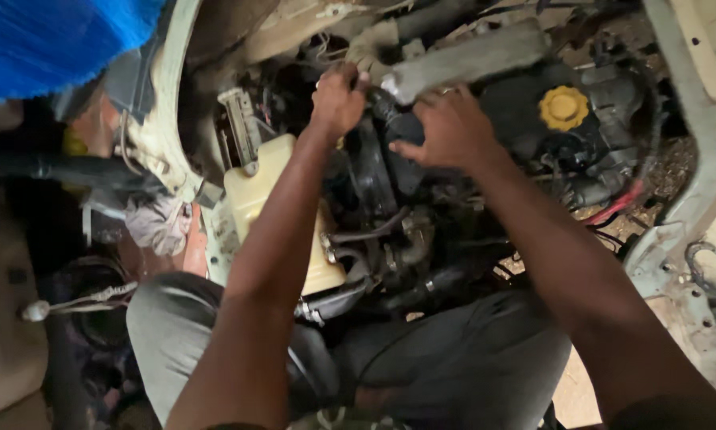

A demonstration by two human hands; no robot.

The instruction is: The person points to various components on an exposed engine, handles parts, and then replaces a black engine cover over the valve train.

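Both hands are deep in the engine bay, seen from the head camera looking down over the person's knees. The left hand (338, 99) is curled into a tight fist around something dark at the top of the engine; what it grips is hidden by the fingers. The right hand (449, 127) lies just beside it, fingers bent and pressing on a black hose (390, 107) between the two hands. That hose appears to run on a slant, from up near the left hand down and away under the right palm, its upper end pointing toward a grey metal housing (461, 60). I'd judge the hose not yet free, so the job looks about midway at best. A yellow cap (563, 107) sits well to the right of the right hand; a cream reservoir (266, 187) lies under the left forearm.
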